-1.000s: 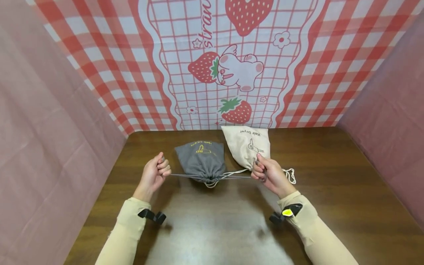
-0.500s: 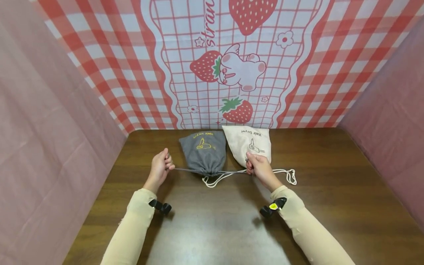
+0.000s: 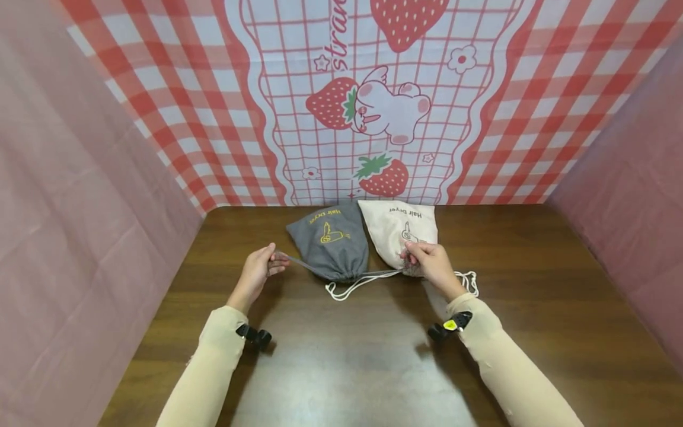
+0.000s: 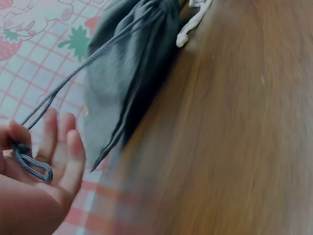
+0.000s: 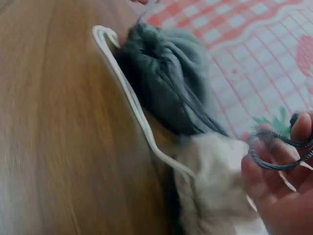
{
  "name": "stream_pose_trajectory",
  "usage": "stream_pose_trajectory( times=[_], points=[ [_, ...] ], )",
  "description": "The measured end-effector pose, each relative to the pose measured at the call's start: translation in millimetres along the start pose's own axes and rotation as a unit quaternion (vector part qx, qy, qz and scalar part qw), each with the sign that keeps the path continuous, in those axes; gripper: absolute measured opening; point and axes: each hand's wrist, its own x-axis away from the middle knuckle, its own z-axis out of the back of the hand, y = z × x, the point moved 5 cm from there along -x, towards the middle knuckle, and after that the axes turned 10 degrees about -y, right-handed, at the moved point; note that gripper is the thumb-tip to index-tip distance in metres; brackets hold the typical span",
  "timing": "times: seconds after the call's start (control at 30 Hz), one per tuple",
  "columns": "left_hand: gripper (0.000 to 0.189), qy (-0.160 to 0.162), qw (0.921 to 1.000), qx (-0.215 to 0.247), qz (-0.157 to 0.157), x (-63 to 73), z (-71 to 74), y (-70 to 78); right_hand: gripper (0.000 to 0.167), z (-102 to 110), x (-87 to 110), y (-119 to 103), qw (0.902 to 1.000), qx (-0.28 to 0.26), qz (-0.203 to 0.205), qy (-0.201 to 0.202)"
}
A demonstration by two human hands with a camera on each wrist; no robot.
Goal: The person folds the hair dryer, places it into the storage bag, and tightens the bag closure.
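A grey drawstring bag (image 3: 336, 252), printed with a yellow hair dryer, lies at the back of the table, its gathered mouth toward me. My left hand (image 3: 256, 274) pinches the knotted end of its grey drawstring (image 4: 73, 73) between thumb and index finger; the other fingers are spread loosely. To the right, my right hand (image 3: 431, 265) holds the opposite grey cord loop (image 5: 276, 166) at thumb and index finger. That hand is above a cream drawstring bag (image 3: 381, 228) marked "Hair Dryer" and hides part of it. The left cord slants down to the grey bag's cinched mouth (image 5: 149, 44).
A white drawstring (image 3: 352, 289) from the cream bag lies in front of the grey bag, and another white cord loop (image 3: 471, 283) lies to the right. Behind both bags hangs a strawberry-print cloth (image 3: 299, 148). Brown wooden table (image 3: 341, 356) extends in front.
The grey bag has shifted back toward the cloth, beside the cream bag. My fingers have loosened from fists to pinching grips, and the left cord has gone from taut and level to slanting.
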Motion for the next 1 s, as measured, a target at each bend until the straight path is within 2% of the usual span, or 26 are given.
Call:
stream_pose_trajectory(
  times=[0.07, 0.13, 0.2, 0.23, 0.3, 0.37, 0.43, 0.47, 0.5, 0.53, 0.57, 0.77, 0.9, 1.0],
  points=[
    [0.036, 0.01, 0.9988, -0.046, 0.015, 8.6, 7.3, 0.7, 0.043, 12.8, 7.7, 0.5, 0.9991, 0.036, 0.012, 0.018],
    [0.036, 0.013, 0.993, -0.112, 0.035, 18.0, 12.9, 0.5, 0.043, 24.5, 17.6, 5.6, 0.9977, 0.067, 0.0, 0.012],
    [0.035, 0.012, 0.9782, -0.199, 0.056, 27.2, 18.0, 0.4, 0.043, 34.0, 28.4, 14.0, 0.9926, 0.116, -0.03, -0.019],
    [0.034, 0.01, 0.9671, -0.246, 0.063, 31.2, 20.3, 1.0, 0.042, 37.7, 33.9, 18.2, 0.987, 0.149, -0.045, -0.041],
    [0.031, 0.011, 0.9411, -0.33, 0.073, 38.0, 24.5, 3.4, 0.037, 43.4, 45.1, 23.9, 0.967, 0.233, -0.058, -0.084],
    [0.028, 0.018, 0.9174, -0.389, 0.079, 42.1, 28.9, 6.8, 0.032, 48.7, 54.5, 25.7, 0.9418, 0.315, -0.052, -0.104],
    [0.027, 0.028, 0.9062, -0.414, 0.084, 43.8, 32.9, 10.1, 0.027, 52.0, 62.1, 22.9, 0.9182, 0.38, -0.026, -0.108],
    [0.027, 0.034, 0.9041, -0.417, 0.086, 44.1, 34.5, 11.4, 0.026, 53.1, 64.9, 21.2, 0.9096, 0.401, -0.015, -0.106],
    [0.027, 0.039, 0.9039, -0.417, 0.088, 44.2, 35.6, 12.5, 0.025, 54.0, 67.1, 20.0, 0.9053, 0.412, -0.011, -0.104],
    [0.028, 0.041, 0.9048, -0.414, 0.089, 43.9, 36.4, 12.7, 0.025, 54.4, 68.8, 18.9, 0.9029, 0.416, -0.009, -0.106],
    [0.028, 0.039, 0.9091, -0.405, 0.09, 43.3, 36.3, 12.3, 0.024, 54.0, 70.1, 17.7, 0.9011, 0.419, -0.005, -0.113],
    [0.028, 0.025, 0.9271, -0.363, 0.09, 41.1, 30.1, 2.9, 0.024, 48.3, 70.6, 20.1, 0.9083, 0.383, -0.03, -0.165],
    [0.027, 0.028, 0.9302, -0.356, 0.084, 41.0, 26.7, -0.8, 0.024, 43.8, 67.3, 20.0, 0.9102, 0.373, -0.035, -0.177],
    [0.026, 0.028, 0.9294, -0.36, 0.077, 39.0, 23.1, -0.2, 0.025, 40.8, 63.6, 16.4, 0.9123, 0.368, -0.026, -0.178]
  ],
)
